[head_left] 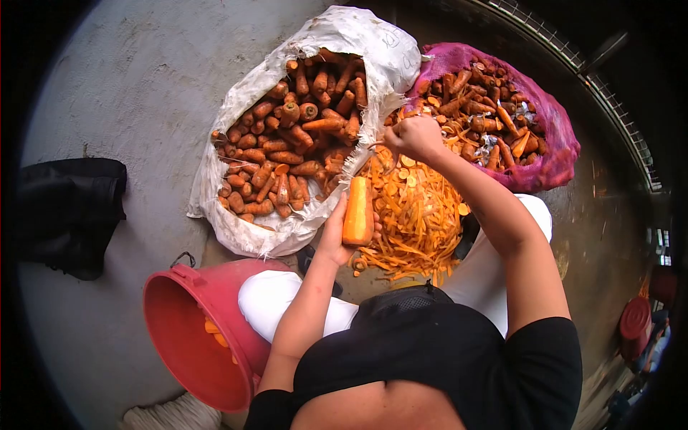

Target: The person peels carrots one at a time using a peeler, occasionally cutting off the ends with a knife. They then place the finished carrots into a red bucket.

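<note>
My left hand (335,233) grips a thick carrot (358,211), its bright orange side bare of skin and its ends cut flat. Further forward, my right hand (418,137) is closed in a fist beside the white sack's frayed edge. A thin, curved thing shows at its fingers, too small to name. Below both hands lies a heap of orange carrot peelings (416,222) with some cut round ends in it. Unpeeled carrots (287,143) fill the open white sack (240,97) in front of my left hand.
A pink mesh sack (552,136) at the right holds more carrots and scraps. The red bucket (168,326) lies tipped at my left, with a few peeled carrots (213,327) inside. Black cloth (68,208) is at far left, and a red container (635,319) at far right.
</note>
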Motion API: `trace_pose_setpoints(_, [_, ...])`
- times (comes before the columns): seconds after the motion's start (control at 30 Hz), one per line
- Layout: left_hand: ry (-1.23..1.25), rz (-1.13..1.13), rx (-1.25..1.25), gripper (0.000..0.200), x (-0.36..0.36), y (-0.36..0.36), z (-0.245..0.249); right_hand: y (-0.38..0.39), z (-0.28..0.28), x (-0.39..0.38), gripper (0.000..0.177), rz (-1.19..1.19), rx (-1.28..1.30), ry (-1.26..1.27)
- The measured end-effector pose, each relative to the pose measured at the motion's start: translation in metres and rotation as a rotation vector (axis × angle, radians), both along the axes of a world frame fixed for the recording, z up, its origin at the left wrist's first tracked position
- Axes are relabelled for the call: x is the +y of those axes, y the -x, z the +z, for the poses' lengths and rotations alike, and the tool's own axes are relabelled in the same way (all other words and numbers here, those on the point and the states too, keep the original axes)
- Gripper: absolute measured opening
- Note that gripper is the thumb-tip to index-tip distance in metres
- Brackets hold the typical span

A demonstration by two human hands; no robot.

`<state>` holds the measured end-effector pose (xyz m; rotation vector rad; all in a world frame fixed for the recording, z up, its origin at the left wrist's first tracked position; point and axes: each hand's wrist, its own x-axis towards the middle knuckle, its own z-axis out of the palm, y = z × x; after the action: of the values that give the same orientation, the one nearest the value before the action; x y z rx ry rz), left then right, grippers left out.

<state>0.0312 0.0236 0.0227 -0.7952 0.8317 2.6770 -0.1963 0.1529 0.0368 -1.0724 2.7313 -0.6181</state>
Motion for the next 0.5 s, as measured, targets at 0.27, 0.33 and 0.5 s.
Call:
trace_pose_setpoints(0.27, [-0.137,0.129,-0.066,0.042,0.002,0.009,0.0,-0.069,0.019,-0.009,0.031,0.635,0.213,0.61])
trace_pose_setpoints(0.33, [-0.098,0.119,-0.071,0.043,0.005,0.01,-0.002,-0.072,0.016,-0.009,0.032,0.655,0.228,0.619])
trace_pose_setpoints(0.5, [-0.062,0.07,-0.081,0.044,0.008,0.009,0.003,-0.071,0.017,-0.008,0.031,0.644,0.217,0.594])
